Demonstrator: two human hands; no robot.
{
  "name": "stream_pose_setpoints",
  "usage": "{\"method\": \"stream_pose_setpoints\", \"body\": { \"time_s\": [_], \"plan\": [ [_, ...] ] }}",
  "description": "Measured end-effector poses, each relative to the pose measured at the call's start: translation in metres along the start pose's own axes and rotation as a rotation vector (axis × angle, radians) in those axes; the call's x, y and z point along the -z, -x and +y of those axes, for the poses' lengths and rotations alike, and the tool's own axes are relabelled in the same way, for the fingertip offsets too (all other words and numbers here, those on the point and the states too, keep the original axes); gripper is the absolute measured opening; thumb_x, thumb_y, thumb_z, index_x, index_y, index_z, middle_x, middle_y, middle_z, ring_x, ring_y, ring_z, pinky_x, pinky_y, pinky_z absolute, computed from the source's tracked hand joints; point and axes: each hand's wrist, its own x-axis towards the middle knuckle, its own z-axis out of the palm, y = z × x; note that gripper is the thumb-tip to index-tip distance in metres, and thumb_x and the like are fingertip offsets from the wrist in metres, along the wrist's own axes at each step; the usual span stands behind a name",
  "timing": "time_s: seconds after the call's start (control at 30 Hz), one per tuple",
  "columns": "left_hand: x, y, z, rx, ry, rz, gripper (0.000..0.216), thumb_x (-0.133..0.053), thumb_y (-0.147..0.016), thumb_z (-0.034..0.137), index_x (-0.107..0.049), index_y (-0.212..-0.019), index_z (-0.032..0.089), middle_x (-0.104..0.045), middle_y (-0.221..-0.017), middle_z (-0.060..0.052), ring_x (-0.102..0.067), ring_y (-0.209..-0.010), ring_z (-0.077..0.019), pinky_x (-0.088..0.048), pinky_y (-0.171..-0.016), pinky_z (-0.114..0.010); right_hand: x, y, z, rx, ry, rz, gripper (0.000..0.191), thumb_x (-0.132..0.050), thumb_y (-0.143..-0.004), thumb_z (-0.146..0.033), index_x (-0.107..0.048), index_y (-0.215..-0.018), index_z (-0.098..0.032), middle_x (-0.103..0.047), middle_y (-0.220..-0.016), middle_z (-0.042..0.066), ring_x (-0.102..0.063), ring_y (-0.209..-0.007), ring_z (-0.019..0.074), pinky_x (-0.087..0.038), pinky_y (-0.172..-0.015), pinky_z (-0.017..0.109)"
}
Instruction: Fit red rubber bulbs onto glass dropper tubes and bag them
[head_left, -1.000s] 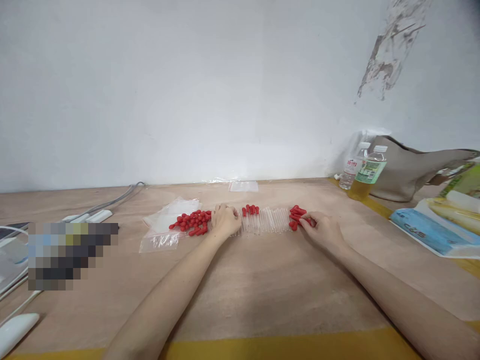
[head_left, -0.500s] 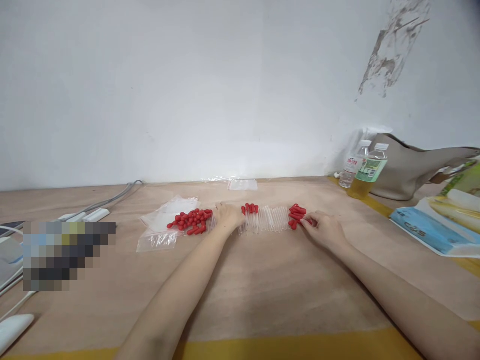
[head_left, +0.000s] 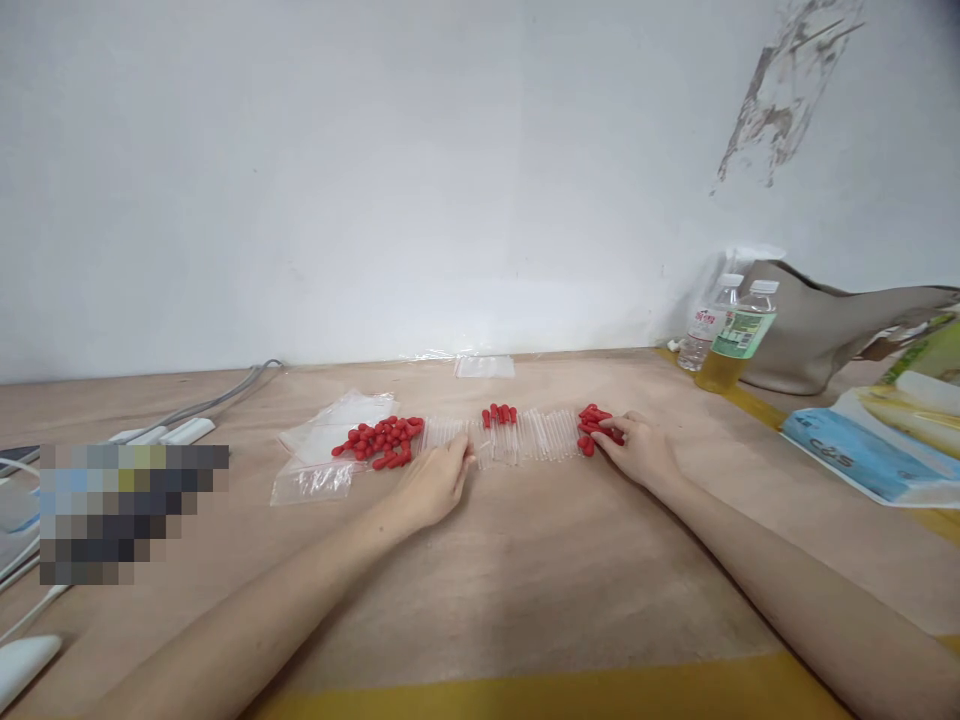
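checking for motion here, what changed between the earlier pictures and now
The left hand drew back toward the person, off the row of clear tubes, and now rests at its near edge, uncovering the tubes it hid. The right hand stayed at the small red cluster, fingers shifting only slightly. The big pile of red caps, plastic bags and bottles did not move.

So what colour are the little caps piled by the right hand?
Red. The caps by the right hand show clearly in the head view.
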Motion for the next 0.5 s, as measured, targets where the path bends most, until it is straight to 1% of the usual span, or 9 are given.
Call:
{"method": "stream_pose_setpoints", "body": {
  "time_s": [0.1, 0.2, 0.33, 0.5],
  "plan": [
    [-0.014, 0.016, -0.008, -0.096, 0.061, 0.134, 0.017, -0.032, -0.087, 0.024, -0.047, -0.092, 0.017, -0.058, -0.081, -0.005, -0.053, -0.073, -0.0177, -0.039, -0.065, -0.029, -0.003, 0.001, 0.002, 0.061, -0.015, 0.005, 0.023, -0.048, -0.075, -0.035, -0.067, -0.081, -0.023, -0.058, -0.075, 0.004, -0.054, -0.066, 0.0153, -0.038, -0.062, 0.027],
    [-0.023, 0.021, -0.011, -0.147, 0.093, 0.237, 0.02, -0.034, -0.087, 0.022, -0.05, -0.098, 0.017, -0.058, -0.087, -0.006, -0.052, -0.081, -0.0179, -0.038, -0.072, -0.031, -0.003, 0.001, 0.002, 0.09, -0.007, 0.032, 0.022, -0.047, -0.076, -0.032, -0.066, -0.079, -0.022, -0.058, -0.075, 0.004, -0.055, -0.069, 0.0162, -0.038, -0.066, 0.029],
    [-0.023, 0.02, -0.01, -0.126, 0.073, 0.239, 0.021, -0.036, -0.087, 0.024, -0.054, -0.094, 0.018, -0.058, -0.083, -0.005, -0.051, -0.079, -0.0179, -0.037, -0.07, -0.031, -0.002, 0.002, 0.002, 0.084, -0.035, 0.069, 0.021, -0.045, -0.077, -0.033, -0.062, -0.078, -0.02, -0.06, -0.079, 0.004, -0.055, -0.072, 0.0165, -0.037, -0.067, 0.029],
    [-0.02, 0.02, -0.008, -0.122, 0.102, 0.215, 0.02, -0.035, -0.087, 0.023, -0.054, -0.09, 0.018, -0.058, -0.083, -0.004, -0.052, -0.079, -0.0166, -0.036, -0.071, -0.031, 0.002, 0.002, 0.0, 0.06, -0.032, 0.049, 0.02, -0.043, -0.078, -0.032, -0.057, -0.077, -0.019, -0.062, -0.078, 0.003, -0.056, -0.067, 0.0164, -0.035, -0.065, 0.03]
  ]
}}
